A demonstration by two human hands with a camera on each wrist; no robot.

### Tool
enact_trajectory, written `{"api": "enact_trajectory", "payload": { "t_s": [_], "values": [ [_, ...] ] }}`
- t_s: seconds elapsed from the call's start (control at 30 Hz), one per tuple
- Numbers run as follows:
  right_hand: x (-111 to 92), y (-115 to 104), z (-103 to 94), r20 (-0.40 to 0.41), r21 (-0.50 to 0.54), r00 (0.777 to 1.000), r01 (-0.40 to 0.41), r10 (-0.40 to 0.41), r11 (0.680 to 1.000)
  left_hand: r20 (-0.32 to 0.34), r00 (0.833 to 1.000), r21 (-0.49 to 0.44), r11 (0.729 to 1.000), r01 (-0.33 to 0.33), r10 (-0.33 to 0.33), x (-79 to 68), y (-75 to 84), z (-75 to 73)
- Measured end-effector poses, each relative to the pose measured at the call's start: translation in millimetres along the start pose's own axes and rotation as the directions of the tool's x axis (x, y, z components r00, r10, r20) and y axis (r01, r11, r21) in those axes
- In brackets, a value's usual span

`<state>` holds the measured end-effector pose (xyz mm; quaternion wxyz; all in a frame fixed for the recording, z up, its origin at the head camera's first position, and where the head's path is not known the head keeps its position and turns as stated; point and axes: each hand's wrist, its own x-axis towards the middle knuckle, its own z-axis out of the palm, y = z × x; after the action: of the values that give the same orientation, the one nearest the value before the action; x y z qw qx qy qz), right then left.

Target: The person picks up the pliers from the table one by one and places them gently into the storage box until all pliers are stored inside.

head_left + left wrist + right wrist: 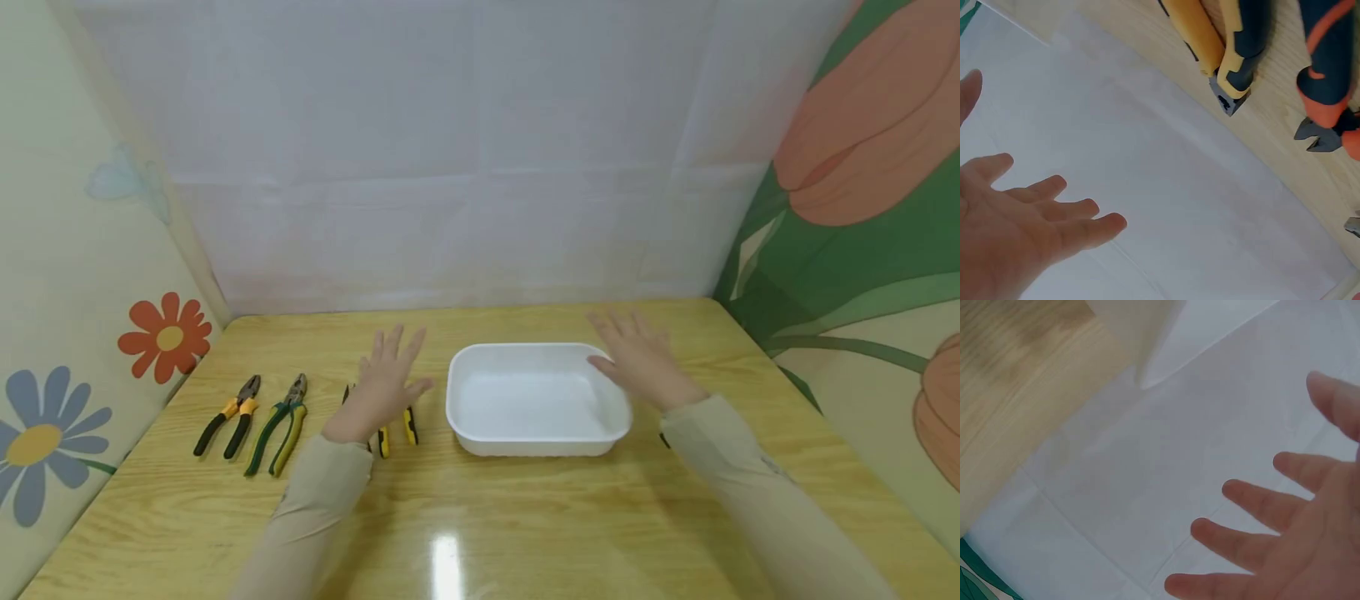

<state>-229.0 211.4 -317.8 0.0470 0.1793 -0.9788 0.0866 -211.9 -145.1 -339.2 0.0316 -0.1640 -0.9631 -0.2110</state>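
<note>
My left hand [380,390] hovers with spread fingers over a pair of yellow-and-black pliers [410,426], holding nothing. It hides part of the tools beneath it. In the left wrist view, yellow-and-black pliers [1230,94] and orange-and-black cutters [1325,125] appear beyond the fingers [1088,231]. A white plastic basin [525,400] stands between the two hands, with nothing in it. My right hand [637,360], also spread and holding nothing, overlaps the basin's right rim in the head view. The right wrist view shows its straight fingers [1235,544] in front of the white cloth.
Orange-and-black pliers [238,417] and green-and-yellow pliers [279,427] lie on the left of the wooden table [480,517]. A small dark object [664,440] peeks out by the right sleeve. A white cloth [480,167] hangs behind, with flower-patterned panels [885,250] at the sides.
</note>
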Motion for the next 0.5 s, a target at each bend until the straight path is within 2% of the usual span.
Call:
{"api": "enact_trajectory", "payload": {
  "t_s": [0.23,0.5],
  "values": [
    [-4.9,2.1,5.1,-0.045,0.014,0.998,-0.038,0.038,0.999,-0.101,0.995,-0.009,1.000,-0.016,0.015,-4.2,-12.5,1.4],
    [-8.1,4.3,16.5,-0.123,0.089,0.990,-0.055,0.066,0.995,-0.070,0.997,-0.079,0.996,0.035,-0.041,-13.2,-23.6,-1.4]
  ]
}}
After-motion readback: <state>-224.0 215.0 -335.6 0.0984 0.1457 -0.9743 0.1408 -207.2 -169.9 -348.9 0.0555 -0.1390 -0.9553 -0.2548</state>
